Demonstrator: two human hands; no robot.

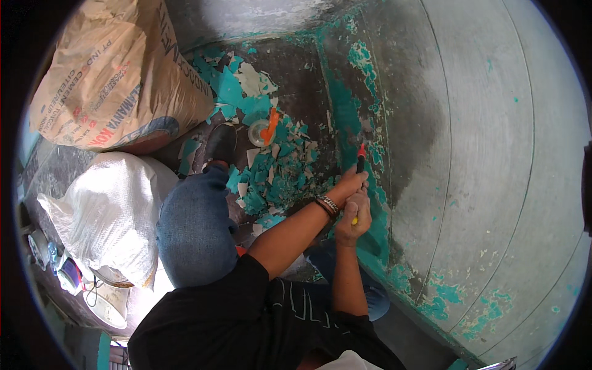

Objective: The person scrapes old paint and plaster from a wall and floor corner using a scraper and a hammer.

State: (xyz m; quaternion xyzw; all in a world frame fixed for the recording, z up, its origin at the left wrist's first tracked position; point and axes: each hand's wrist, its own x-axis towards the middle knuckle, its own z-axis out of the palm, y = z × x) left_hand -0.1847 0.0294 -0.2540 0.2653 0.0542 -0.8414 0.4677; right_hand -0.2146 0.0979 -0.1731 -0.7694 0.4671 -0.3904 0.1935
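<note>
My left hand [349,183], with bracelets at the wrist, is closed around the black part of a slim tool [360,161]. The tool's red end points away from me, against the base of the wall, where turquoise paint [345,114] is peeling. My right hand [354,217] is a fist just behind the left one. A small yellow handle end [354,221] shows between its fingers; whether it belongs to the same tool, I cannot tell. Left of the hands, turquoise and whitish paint flakes [265,179] lie heaped on the dark floor.
Among the flakes sits a clear round container [259,133] with an orange object [270,127] on it. A large brown paper sack [123,74] and a white woven sack [111,203] stand at left, near a white bucket [110,305]. The grey wall [487,154] rises at right.
</note>
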